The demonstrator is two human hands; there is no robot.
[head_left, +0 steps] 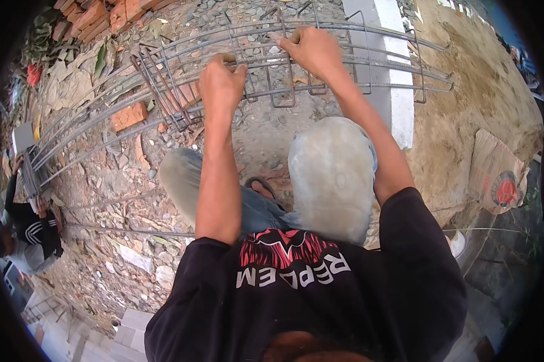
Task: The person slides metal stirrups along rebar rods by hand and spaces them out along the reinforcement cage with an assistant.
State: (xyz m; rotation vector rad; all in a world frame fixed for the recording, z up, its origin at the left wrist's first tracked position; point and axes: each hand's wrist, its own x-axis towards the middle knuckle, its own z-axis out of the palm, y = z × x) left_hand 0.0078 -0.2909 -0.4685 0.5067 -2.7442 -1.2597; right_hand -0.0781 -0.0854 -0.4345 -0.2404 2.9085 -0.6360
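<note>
Across the ground in front of me lies a long rebar cage (320, 90), made of several lengthwise bars with bent square stirrups around them. My left hand (219, 84) is closed at a stirrup (229, 30), thumb and fingers curled about it near the upper bars. To its right, my right hand (314, 53) pinches at another stirrup (283, 78); its fingertips are small in view and any tie wire there cannot be made out. Several stirrups (166, 90) are bunched together left of my left hand, leaning against the bars.
A co-worker (33, 226) crouches at the far left, hands at the cage's end by more stacked stirrups (27, 175). Red bricks (94, 21) are piled at the upper left; a loose brick (129, 116) lies under the bars. A white-edged concrete strip (401, 114) and paper sack (497, 172) are right.
</note>
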